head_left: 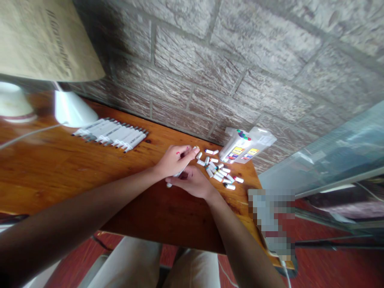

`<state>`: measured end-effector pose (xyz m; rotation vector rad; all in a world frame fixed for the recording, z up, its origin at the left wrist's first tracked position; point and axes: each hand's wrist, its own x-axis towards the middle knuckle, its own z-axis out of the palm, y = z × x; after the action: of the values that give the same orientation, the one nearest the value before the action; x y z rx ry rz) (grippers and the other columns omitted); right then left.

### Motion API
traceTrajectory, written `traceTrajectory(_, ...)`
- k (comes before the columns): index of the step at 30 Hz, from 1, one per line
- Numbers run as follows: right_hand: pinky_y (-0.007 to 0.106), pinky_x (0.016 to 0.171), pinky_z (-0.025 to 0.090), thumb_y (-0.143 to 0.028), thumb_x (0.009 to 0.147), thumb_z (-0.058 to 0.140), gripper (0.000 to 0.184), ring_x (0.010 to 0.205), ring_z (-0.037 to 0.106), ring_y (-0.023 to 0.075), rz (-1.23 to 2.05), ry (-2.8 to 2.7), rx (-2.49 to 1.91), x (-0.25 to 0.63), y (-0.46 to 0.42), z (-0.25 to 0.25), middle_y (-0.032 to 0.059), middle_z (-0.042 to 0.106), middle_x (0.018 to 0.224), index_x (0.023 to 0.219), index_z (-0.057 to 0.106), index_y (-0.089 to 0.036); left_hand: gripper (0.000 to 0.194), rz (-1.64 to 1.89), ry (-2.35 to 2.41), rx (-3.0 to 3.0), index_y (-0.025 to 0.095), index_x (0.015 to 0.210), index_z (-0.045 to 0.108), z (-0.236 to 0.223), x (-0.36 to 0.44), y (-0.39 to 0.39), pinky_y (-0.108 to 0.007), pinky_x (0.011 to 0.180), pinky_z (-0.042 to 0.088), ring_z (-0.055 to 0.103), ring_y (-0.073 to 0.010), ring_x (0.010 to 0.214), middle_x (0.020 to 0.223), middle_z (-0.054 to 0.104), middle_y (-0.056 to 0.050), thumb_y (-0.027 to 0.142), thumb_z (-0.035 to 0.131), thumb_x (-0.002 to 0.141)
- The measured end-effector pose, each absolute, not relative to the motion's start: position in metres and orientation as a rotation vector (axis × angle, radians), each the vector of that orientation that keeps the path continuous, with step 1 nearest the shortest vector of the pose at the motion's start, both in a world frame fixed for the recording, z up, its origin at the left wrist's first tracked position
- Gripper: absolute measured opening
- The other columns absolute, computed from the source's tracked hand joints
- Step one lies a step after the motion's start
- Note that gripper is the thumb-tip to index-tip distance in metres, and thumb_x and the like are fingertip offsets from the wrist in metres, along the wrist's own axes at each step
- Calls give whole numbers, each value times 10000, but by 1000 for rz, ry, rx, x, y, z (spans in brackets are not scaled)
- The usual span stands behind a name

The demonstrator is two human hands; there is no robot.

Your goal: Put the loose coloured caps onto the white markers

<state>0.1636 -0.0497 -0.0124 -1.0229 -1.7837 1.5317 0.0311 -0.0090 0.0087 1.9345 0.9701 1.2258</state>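
Observation:
Over the front part of the wooden table, both my hands are closed around one white marker (181,171), which slants from lower left to upper right. My left hand (174,159) grips its upper end, thumb stretched along it. Lower down, my right hand (193,182) wraps the other part, and a pale tip pokes out past its fingers. The fingers hide most of the barrel. Just right of my hands lies a loose heap of white marker caps (220,173) with variously coloured ends. Several capless-looking markers (120,135) lie side by side in a row at the left.
Behind the caps stands a clear plastic marker case (250,146) with several coloured-ended markers in it. A lamp (72,108) with a paper shade and a white cup-like object (15,102) occupy the left. A stone-patterned wall (192,60) borders the table (36,172) at the back.

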Motion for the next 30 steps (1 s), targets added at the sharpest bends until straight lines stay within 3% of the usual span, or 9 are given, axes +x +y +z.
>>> traceTrajectory(21,258,725,530,-484,821,728,363,787,671,153,1436,-1868,-1087,163,-54,-6,45,752,912,961,731,-149,500,1178,952,1951,151,739,676,10,31,-10,-226,659,445,624,-137,681,694,696,-33,549,485,975)
traceTrajectory(30,331,936,568,-366,781,780,391,1073,687,224,1264,-1890,-1014,161,-52,-9,74,726,1153,1110,697,-172,473,1051,874,2138,156,752,680,15,29,-17,-230,642,381,623,-129,685,725,701,-21,500,471,1001)
